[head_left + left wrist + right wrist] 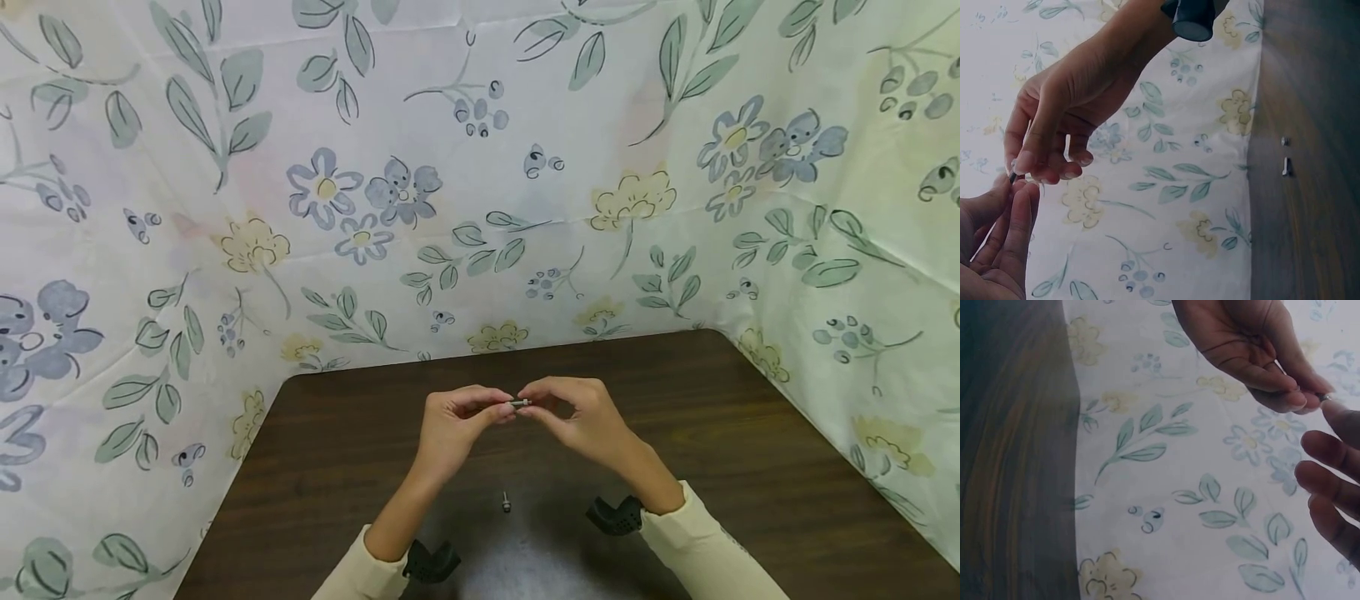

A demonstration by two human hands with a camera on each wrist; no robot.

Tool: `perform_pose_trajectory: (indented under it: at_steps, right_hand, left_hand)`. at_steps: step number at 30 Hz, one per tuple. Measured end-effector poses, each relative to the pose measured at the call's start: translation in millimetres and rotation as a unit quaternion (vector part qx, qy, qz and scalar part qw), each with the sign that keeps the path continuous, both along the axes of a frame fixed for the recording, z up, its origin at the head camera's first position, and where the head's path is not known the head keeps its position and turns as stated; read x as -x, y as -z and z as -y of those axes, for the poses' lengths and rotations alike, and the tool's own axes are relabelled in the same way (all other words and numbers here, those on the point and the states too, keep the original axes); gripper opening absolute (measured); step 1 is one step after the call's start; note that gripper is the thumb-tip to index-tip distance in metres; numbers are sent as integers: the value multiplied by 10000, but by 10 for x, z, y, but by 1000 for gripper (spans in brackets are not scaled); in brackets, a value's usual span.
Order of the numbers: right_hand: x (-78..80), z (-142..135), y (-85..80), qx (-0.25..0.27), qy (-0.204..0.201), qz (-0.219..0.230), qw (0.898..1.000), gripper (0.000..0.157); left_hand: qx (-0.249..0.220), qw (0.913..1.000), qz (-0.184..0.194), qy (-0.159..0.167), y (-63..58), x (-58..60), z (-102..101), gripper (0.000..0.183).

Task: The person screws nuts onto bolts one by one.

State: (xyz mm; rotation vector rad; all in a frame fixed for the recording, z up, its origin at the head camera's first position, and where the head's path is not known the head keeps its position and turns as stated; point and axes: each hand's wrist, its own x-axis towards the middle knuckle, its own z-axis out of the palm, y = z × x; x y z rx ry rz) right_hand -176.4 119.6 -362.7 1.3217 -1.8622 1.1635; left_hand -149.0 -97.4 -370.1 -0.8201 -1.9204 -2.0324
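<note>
Above the dark table, both hands meet at a small metal bolt (518, 403) held sideways in the head view. My left hand (452, 425) pinches its left end between thumb and fingertips. The right hand (583, 417) has thumb and index finger at the thicker right end, pinching it. In the left wrist view, the bolt (1012, 177) shows as a dark sliver between the fingertips. Fingers hide most of it in the right wrist view. A second small bolt (506, 503) lies on the table between the forearms, with a small metal piece (1285, 141) close to its end.
The dark wood table (337, 450) has rounded far corners. A floral cloth (480, 183) hangs behind it and along both sides. Black wrist mounts (432, 562) sit at both sleeves, low over the near part of the table.
</note>
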Motion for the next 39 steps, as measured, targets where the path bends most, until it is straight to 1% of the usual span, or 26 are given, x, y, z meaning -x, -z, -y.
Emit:
perform_pose_trajectory:
  at_steps: [7,14,21,26,31,35,39]
  right_hand:
    - [0,2,-2,-39,9,8,10000,31]
    - [-3,8,-6,-150,18,47,9999,19]
    - [3,17,-8,-238,23,179,9996,21]
    - [-6,21,7,-313,-28,381,9988,23]
    - [-16,24,5,-420,-4,553,9976,19]
    - [-15,27,11,-427,16,578,9974,19]
    - [-1,32,31,-374,24,501,9980,26]
  left_hand:
    - [36,10000,-2,-20,-12,0,7,10]
    - [149,9999,-24,-63,-5,-2,6,10]
    - [169,9998,-13,-95,-3,6,1,11]
    - [220,9996,80,-140,-11,-5,1,11]
    - [214,9996,104,-145,-8,-7,-8,9]
    - [159,9998,62,-87,-3,-2,-16,9]
    - [169,9998,-9,-77,7,4,-22,8]
